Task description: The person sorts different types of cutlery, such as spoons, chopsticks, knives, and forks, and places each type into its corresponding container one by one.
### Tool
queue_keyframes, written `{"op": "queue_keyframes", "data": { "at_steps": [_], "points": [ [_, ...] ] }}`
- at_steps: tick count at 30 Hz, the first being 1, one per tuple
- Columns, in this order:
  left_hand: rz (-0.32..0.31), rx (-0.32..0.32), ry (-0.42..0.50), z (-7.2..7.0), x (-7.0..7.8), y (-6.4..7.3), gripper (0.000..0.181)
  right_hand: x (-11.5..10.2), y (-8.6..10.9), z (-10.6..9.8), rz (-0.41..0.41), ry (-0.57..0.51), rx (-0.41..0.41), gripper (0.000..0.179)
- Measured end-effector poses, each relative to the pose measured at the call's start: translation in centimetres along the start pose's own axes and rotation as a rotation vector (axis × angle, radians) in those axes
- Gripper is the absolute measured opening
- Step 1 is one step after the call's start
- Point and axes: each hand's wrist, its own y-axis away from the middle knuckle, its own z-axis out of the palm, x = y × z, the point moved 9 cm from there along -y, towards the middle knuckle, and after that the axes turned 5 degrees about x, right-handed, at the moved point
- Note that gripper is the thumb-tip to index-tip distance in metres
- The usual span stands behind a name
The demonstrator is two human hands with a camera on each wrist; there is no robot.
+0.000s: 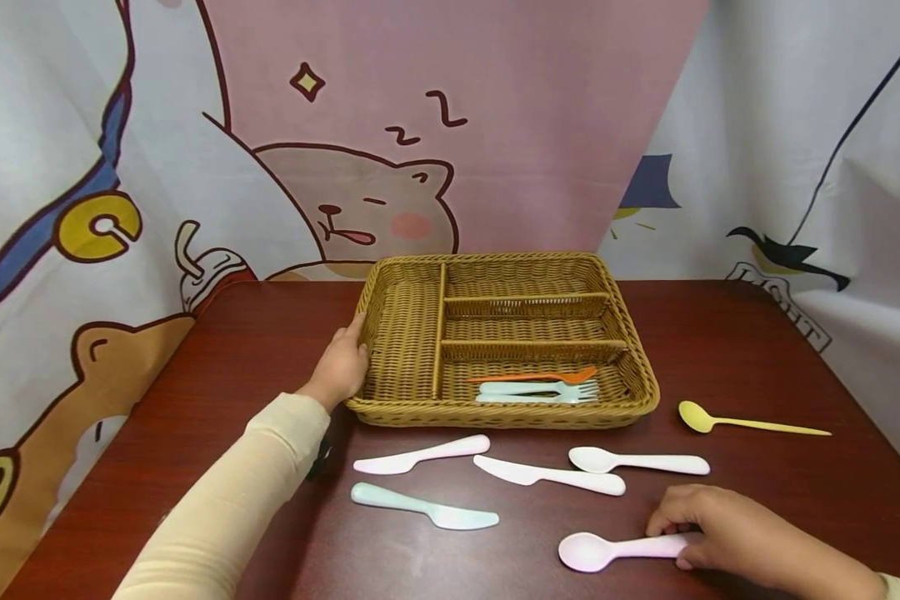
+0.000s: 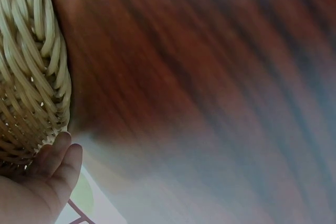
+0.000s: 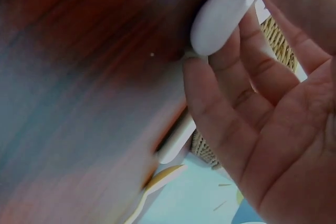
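My left hand (image 1: 342,364) holds the left rim of a woven basket (image 1: 498,416). In the left wrist view its fingers lie along the basket's outer wall (image 2: 44,61). At the front right, my right hand (image 1: 727,533) pinches the handle of a pale pink spoon (image 1: 588,552), whose bowl points left. The rounded handle end (image 3: 220,24) shows between thumb and fingers in the right wrist view. A white spoon (image 1: 637,462) lies just beyond that hand, and a yellow spoon (image 1: 753,422) farther back.
Inside the basket's front right compartment are an orange fork (image 1: 532,377) and pale blue forks (image 1: 536,393). Before the basket lie a pale pinkish knife (image 1: 420,455), a white knife (image 1: 547,477) and a mint knife (image 1: 423,506). A printed curtain (image 1: 540,125) hangs behind the table.
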Motion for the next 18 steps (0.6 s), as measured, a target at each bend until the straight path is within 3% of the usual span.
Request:
{"op": "queue_keyframes", "data": {
  "at_steps": [7, 14, 18],
  "points": [
    [0.007, 0.001, -0.002, -0.01, 0.32, -0.02, 0.058, -0.63, -0.05, -0.08, -0.01, 0.12, 0.022, 0.038],
    [0.005, 0.005, -0.004, -0.09, 0.31, 0.07, 0.058, -0.36, -0.22, 0.36, 0.086, 0.208, -0.043, 0.033],
    [-0.001, 0.002, -0.001, -0.09, 0.15, 0.18, 0.058, -1.0, -0.38, -0.02, 0.013, 0.242, 0.042, 0.037]
  ]
}}
